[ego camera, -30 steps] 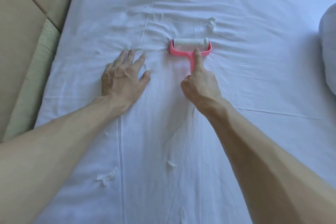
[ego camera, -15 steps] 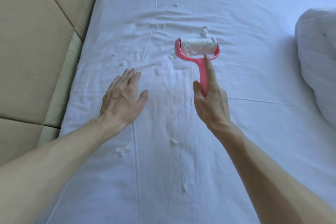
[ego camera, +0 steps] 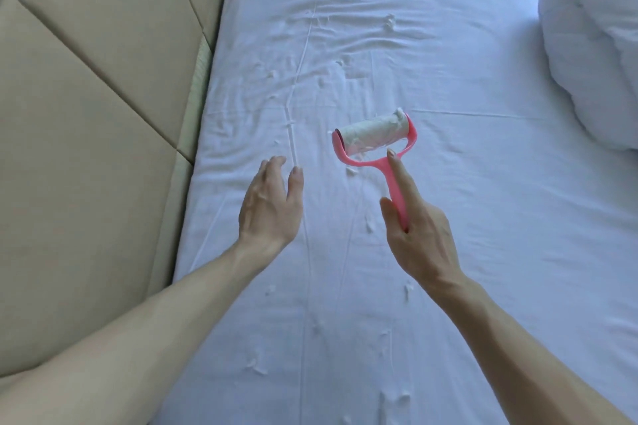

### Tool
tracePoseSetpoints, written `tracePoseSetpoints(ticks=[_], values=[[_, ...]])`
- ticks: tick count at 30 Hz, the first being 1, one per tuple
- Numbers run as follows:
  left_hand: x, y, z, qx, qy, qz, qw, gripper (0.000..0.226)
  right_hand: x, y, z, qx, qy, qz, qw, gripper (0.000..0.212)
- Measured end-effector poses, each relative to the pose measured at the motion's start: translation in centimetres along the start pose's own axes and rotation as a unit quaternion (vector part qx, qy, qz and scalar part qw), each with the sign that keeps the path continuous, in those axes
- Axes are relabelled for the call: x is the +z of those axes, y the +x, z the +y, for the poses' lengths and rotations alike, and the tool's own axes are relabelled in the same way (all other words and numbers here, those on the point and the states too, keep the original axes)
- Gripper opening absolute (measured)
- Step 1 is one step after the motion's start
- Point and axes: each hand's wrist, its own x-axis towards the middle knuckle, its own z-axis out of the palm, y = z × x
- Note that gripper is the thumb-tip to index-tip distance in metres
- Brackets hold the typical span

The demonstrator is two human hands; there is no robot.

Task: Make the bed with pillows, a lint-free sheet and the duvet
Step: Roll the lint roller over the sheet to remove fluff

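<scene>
A white sheet (ego camera: 483,217) covers the bed, creased and dotted with several small white lint tufts, such as the lint (ego camera: 390,21) near the far creases. My right hand (ego camera: 417,235) grips the handle of a pink lint roller (ego camera: 373,138), index finger straight along the handle. The roller's white drum is tilted and coated with lint, lifted a little off the sheet. My left hand (ego camera: 271,203) hovers above the sheet to the roller's left, fingers straight and relaxed, holding nothing.
A beige padded headboard (ego camera: 96,114) runs along the bed's left side. A bunched white duvet or pillow (ego camera: 593,45) lies at the right edge. More lint tufts dot the near part of the sheet.
The roller has come up off the sheet and back toward me, tilted. My left hand has lifted from the sheet. The view has shifted, showing more headboard.
</scene>
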Motion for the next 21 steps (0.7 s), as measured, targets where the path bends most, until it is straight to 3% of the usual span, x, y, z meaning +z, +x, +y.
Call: tracePoseSetpoints(ticks=[12, 21], values=[[-3.1, -10.2, -0.7, -0.058, -0.04, 0.006, 0.997, 0.057, -4.2, -12.5, -0.3, -0.063, -0.027, -0.066, 0.995, 0.081], [-1.5, -21.8, 4.0, -0.043, -0.046, 0.027, 0.998, 0.051, -10.5, -21.5, 3.1, -0.195, -0.029, -0.154, 0.968, 0.076]])
